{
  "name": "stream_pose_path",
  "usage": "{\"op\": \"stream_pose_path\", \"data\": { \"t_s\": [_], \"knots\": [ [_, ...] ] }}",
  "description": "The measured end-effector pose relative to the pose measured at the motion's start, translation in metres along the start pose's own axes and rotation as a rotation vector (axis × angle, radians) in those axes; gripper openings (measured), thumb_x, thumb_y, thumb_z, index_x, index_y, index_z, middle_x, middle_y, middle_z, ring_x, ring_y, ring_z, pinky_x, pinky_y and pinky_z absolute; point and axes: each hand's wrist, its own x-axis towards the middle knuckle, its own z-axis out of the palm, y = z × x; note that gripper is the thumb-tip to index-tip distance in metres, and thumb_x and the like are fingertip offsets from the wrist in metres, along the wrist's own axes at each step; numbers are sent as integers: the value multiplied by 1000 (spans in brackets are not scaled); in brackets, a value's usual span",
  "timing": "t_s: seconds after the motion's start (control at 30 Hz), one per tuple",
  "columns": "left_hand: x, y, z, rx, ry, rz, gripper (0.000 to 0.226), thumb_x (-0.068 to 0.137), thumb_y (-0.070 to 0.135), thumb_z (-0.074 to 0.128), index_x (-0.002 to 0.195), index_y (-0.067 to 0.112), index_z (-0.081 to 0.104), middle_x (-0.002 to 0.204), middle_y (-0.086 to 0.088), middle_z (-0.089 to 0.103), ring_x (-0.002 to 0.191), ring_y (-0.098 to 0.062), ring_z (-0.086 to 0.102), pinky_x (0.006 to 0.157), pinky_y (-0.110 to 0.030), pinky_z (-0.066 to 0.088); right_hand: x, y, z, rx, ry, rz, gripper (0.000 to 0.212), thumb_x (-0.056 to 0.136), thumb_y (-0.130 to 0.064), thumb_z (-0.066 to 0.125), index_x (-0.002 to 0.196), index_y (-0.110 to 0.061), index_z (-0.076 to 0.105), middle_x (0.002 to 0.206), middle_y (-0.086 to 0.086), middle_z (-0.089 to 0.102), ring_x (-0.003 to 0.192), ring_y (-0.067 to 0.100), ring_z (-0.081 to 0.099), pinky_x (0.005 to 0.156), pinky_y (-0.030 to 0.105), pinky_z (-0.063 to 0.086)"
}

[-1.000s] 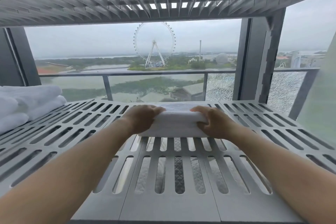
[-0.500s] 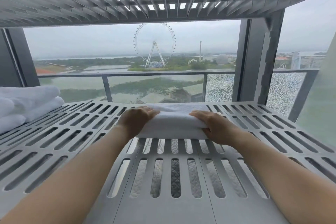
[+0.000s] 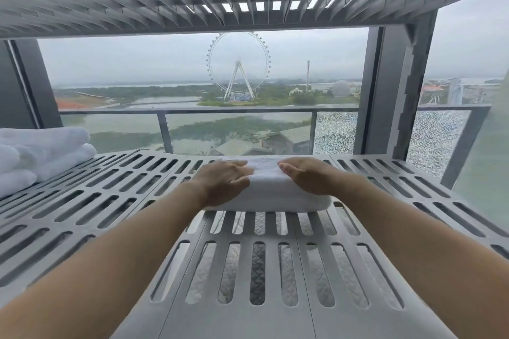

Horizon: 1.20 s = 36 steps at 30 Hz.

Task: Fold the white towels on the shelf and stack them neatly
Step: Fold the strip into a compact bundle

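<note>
Pressing folded towel [image 3: 271, 197] at centre of shelf [image 3: 82, 201].
With left hand [image 3: 223, 181] and right hand [image 3: 309, 176] flat on top, fingers straight, gripping nothing; well apart at far left, a folded stack [image 3: 41, 154].

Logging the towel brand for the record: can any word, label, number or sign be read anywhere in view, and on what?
None can be read.
The towel under the left hand and right hand shows no tag or print.
The stack at left and the shelf carry no text.
The buildings outside are too blurred to show any sign.
</note>
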Motion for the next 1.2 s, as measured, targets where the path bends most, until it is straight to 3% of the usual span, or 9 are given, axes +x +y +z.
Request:
{"op": "stream_pose_path", "data": {
  "t_s": [0.23,0.37,0.5,0.6,0.7,0.8,0.9,1.07,1.2],
  "knots": [
    [62,14,12,-300,-237,-169,49,98,36,23,144,21,30,155,-2,21,142,-17,18,115,-33,8,49,-1,-1,-11,-207,72,40,99,-21,25,132,-12,46,143,10,42,129,24,38,111,37,23],
    [65,-18,26,-211,-327,-291,60,89,65,21,144,43,9,158,4,0,144,-15,-4,116,-46,-8,58,30,15,14,-149,85,45,98,-41,28,142,-35,30,155,-8,17,143,14,8,117,39,-2],
    [66,-31,33,-314,-287,-283,61,87,68,25,143,48,10,158,1,1,144,-17,-4,115,-45,-8,66,45,25,-51,-132,71,50,94,-53,25,142,-43,21,157,-9,10,144,16,1,116,48,-2],
    [67,-31,33,-322,-276,-279,60,88,67,26,143,48,11,158,-1,2,145,-19,-4,116,-45,-7,66,47,27,-5,-97,33,47,95,-50,27,141,-41,27,155,-8,17,143,17,8,116,48,2],
    [64,-28,34,-281,-217,-281,56,91,61,28,144,44,19,157,-2,10,144,-20,5,116,-42,0,55,43,24,175,97,-58,34,93,-35,40,121,-28,58,138,-2,50,129,18,41,108,39,28],
    [54,-16,28,-133,66,-127,37,96,38,40,129,28,53,141,-4,47,130,-21,40,113,-43,24,40,39,14,90,326,-117,22,88,-34,54,91,-21,71,109,4,68,101,21,60,85,29,44],
    [34,-1,23,-36,354,135,28,93,27,46,97,16,71,103,-3,69,93,-22,65,84,-41,49,23,31,1,-95,313,-193,27,86,-40,57,82,-17,70,96,7,71,88,23,64,78,30,49],
    [-7,-6,26,130,125,234,64,82,45,44,137,12,41,135,-6,53,117,-22,55,94,-36,47,-7,3,-10,-426,-34,-222,51,88,-57,39,87,-11,62,90,6,65,84,25,58,76,36,49],
    [-6,-6,28,152,6,111,81,72,35,58,144,23,23,146,2,39,127,-19,44,103,-36,39,-25,-11,12,-618,-35,-212,48,77,-45,57,111,-13,44,112,8,53,102,26,51,78,35,41]
  ]
}}
